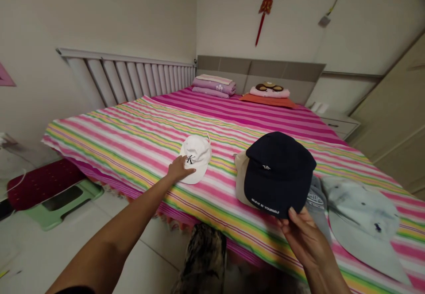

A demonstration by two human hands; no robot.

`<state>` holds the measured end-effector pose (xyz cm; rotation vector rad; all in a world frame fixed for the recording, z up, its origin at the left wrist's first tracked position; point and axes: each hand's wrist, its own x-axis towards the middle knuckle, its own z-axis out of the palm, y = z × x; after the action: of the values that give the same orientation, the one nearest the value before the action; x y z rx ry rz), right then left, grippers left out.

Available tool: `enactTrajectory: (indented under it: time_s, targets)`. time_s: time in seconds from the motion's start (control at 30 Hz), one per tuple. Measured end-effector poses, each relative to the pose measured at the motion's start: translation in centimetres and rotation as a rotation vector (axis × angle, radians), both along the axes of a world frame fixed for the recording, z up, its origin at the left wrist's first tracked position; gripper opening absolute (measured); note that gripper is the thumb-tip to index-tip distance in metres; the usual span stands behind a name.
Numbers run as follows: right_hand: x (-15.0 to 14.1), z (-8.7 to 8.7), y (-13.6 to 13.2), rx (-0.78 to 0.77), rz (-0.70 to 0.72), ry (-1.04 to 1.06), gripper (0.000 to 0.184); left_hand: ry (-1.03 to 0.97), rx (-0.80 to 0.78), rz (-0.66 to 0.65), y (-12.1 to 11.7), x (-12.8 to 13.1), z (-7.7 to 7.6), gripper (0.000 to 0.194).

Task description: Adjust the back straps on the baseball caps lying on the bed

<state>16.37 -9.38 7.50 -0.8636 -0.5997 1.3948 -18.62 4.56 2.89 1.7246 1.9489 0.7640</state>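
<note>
A white baseball cap (198, 147) with black letters lies on the striped bedspread, brim toward me. My left hand (178, 169) is at its left side, thumb over the brim and fingers bent against the edge; the fingers' undersides are hidden. My right hand (307, 232) pinches the brim of a navy baseball cap (279, 165), which is raised and tilted with its front toward me. Behind the navy cap, a beige cap (241, 174) is partly hidden. To the right lie a grey cap (317, 201), partly covered, and a pale blue-green cap (363, 216).
The bed has a striped bedspread (133, 128), a grey headboard (265, 70) and a white side rail (133, 77). Folded lilac bedding (214, 88) and a pink pile (269, 92) lie at the head. A green stool (63, 205) stands at the lower left.
</note>
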Motion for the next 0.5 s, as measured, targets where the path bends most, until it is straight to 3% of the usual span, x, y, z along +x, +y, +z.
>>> enactTrajectory:
  time_s: [0.1, 0.23, 0.3, 0.33, 0.4, 0.5]
  targets:
    - [-0.6, 0.1, -0.6, 0.03, 0.097, -0.004, 0.028, 0.012, 0.012, -0.048, -1.1, 0.4, -0.9, 0.074]
    - [-1.5, -0.9, -1.8, 0.007, 0.222, -0.01, 0.027, -0.048, 0.122, -0.004, -2.8, 2.2, 0.4, 0.077]
    - [-2.1, -2.1, -2.4, -0.019, 0.287, -0.032, 0.027, -0.322, 0.225, 0.011, -4.0, 4.1, 1.9, 0.07]
    - [-2.4, -2.8, -2.7, -0.025, 0.325, -0.058, 0.026, -0.579, 0.231, -0.047, -4.7, 5.2, 2.8, 0.064]
    - [-2.8, -4.3, -3.2, -0.03, 0.41, -0.145, 0.023, -1.078, 0.022, -0.265, -5.9, 7.3, 4.5, 0.058]
    - [-2.4, -5.7, -4.0, -0.015, 0.537, -0.332, 0.019, -1.461, -0.231, -0.377, -7.6, 9.5, 6.2, 0.035]
